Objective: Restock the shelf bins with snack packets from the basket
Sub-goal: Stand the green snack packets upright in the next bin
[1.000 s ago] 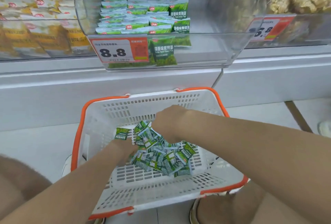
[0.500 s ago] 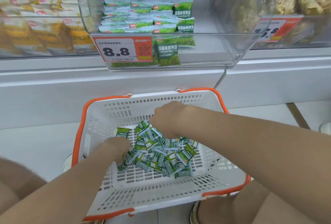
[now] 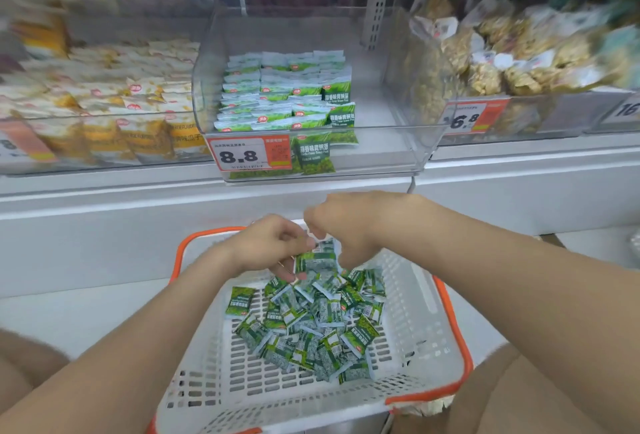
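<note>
- left hand (image 3: 266, 248) grasps packets (image 3: 317, 260) above basket (image 3: 419, 302) far edge
- right hand (image 3: 349, 225) blurred, fingertips hidden behind packets, can't tell grip
- basket near edge cut off

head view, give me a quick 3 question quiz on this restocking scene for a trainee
1. True or false: the green packets fill the clear bin from wall to wall.
2. The price tag on that bin reads: A) 6.8 B) 8.8 C) 16
3. Fill in: the left hand grips a small stack of packets above the ____.
Key: 1 false, they sit on its left side; 2 B; 3 basket.
</note>
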Demonstrator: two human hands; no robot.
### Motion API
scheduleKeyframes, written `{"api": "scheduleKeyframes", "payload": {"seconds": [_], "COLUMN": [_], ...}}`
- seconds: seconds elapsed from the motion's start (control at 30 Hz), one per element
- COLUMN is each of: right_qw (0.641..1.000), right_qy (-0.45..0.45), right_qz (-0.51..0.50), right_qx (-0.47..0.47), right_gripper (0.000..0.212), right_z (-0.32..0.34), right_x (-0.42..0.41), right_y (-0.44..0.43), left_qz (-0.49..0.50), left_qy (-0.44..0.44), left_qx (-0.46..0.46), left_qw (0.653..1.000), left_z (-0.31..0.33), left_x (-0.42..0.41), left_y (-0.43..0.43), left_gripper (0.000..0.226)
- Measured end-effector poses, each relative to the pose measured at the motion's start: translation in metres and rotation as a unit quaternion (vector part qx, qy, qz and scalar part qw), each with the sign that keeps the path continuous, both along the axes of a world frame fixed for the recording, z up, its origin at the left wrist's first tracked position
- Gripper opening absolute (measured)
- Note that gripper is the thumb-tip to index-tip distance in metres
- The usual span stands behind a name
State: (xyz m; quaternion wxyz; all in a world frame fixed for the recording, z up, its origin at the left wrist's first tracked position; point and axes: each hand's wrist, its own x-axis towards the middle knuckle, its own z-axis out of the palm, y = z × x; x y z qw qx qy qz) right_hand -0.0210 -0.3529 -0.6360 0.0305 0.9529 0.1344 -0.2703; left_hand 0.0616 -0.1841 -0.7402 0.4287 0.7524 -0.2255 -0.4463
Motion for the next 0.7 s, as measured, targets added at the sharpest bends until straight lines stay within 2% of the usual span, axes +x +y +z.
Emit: {"api": "scheduleKeyframes", "payload": {"seconds": [0.07,0.13,0.23,0.3,0.33,0.43,0.5,0.6,0.7], "right_qw": [0.998,0.993,0.971,0.956,0.950,0.937,0.926,0.903,0.869], "right_qy": [-0.037,-0.086,-0.166,-0.187,-0.191,-0.203,-0.216,-0.233,-0.204], "right_qz": [0.006,0.001,-0.014,-0.045,-0.061,-0.104,-0.135,-0.174,-0.216], "right_qx": [0.044,0.082,0.169,0.223,0.239,0.266,0.280,0.316,0.395], "right_gripper": [0.070,0.071,0.045,0.030,0.026,0.021,0.021,0.025,0.037], "right_z": [0.007,0.013,0.021,0.026,0.029,0.042,0.050,0.056,0.059], "right_x": [0.000,0.000,0.000,-0.001,-0.001,-0.003,-0.003,0.000,0.003], "right_y": [-0.008,-0.014,-0.020,-0.022,-0.023,-0.024,-0.027,-0.034,-0.044], "left_qz": [0.042,0.108,0.194,0.192,0.181,0.145,0.142,0.106,0.085], "left_qy": [0.058,0.101,0.166,0.181,0.163,0.028,-0.019,-0.060,-0.085], "left_qx": [-0.049,-0.105,-0.155,-0.157,-0.145,-0.093,-0.115,-0.178,-0.208], "left_qw": [0.996,0.983,0.954,0.952,0.959,0.985,0.983,0.976,0.971], "left_z": [0.025,0.042,0.061,0.073,0.078,0.090,0.098,0.109,0.112], "left_x": [-0.003,-0.006,-0.010,-0.014,-0.016,-0.020,-0.020,-0.022,-0.022], "left_y": [-0.004,-0.008,-0.010,-0.009,-0.009,-0.010,-0.012,-0.009,-0.006], "left_gripper": [0.030,0.023,0.021,0.022,0.025,0.043,0.047,0.034,0.020]}}
